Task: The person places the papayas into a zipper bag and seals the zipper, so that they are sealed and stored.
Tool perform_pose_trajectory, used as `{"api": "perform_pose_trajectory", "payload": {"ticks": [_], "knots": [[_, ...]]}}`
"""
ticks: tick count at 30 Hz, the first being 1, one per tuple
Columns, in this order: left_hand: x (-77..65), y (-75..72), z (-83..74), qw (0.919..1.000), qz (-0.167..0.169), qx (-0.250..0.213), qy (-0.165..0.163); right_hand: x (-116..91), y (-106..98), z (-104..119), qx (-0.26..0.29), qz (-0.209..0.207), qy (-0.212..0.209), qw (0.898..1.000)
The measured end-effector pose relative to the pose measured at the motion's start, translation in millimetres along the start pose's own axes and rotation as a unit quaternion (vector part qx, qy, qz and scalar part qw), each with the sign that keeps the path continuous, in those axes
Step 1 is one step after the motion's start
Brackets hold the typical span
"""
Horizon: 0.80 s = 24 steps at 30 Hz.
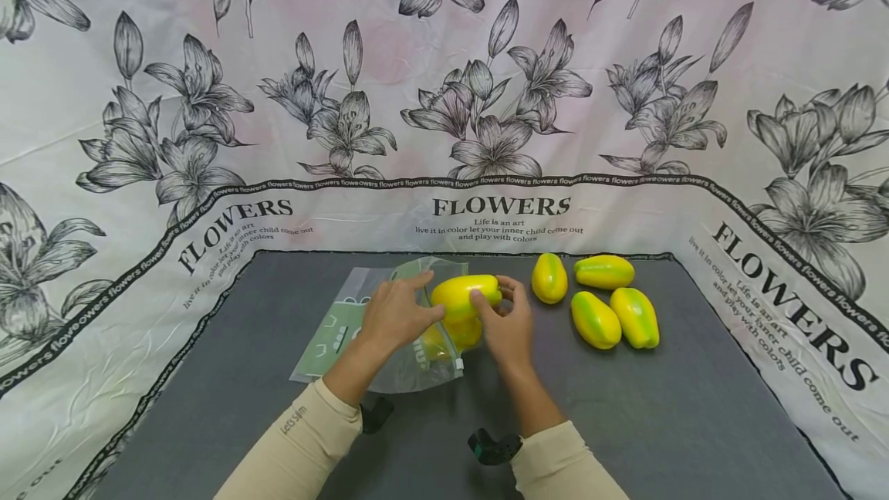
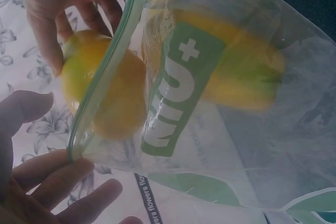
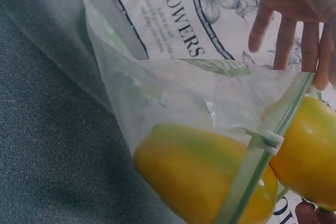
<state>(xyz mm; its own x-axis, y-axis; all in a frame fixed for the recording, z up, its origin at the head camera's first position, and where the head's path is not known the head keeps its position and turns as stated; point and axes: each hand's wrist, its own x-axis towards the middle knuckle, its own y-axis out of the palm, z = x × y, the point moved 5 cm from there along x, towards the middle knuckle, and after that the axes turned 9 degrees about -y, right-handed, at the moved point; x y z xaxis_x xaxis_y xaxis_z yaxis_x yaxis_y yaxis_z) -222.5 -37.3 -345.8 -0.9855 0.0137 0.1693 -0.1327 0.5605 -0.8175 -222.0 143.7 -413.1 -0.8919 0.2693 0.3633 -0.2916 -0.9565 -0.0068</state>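
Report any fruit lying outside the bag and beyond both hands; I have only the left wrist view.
Observer: The head view shows four loose yellow fruits on the grey table, to the right of the right grip and its held fruit.
Operator: Describe how those four are laid out.
Observer: Two lie farther from the person and two lie nearer, in a loose cluster.
Operator: Name the one closest to the held fruit.
Observer: The leftmost one, which belongs to the farther pair.
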Motion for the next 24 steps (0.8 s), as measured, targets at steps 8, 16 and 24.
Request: {"api": "perform_pose_trajectory", "payload": {"ticks": [8, 16, 24], "knots": [[-0.3, 0.3, -0.1, 1.0, 0.002, -0.005, 0.001, -0.9, 5.0, 0.4, -0.017, 0.003, -0.013, 1.0], [-1.1, 0.6, -0.2, 0.9999, 0.009, -0.012, 0.003, -3.6, 9.8, 1.2, -0.063, 0.031, -0.031, 0.997], [-1.4, -0.1, 0.8, 0.9998, 0.009, -0.016, -0.007, -5.5, 6.0, -2.0, -0.074, 0.027, -0.016, 0.997]]}}
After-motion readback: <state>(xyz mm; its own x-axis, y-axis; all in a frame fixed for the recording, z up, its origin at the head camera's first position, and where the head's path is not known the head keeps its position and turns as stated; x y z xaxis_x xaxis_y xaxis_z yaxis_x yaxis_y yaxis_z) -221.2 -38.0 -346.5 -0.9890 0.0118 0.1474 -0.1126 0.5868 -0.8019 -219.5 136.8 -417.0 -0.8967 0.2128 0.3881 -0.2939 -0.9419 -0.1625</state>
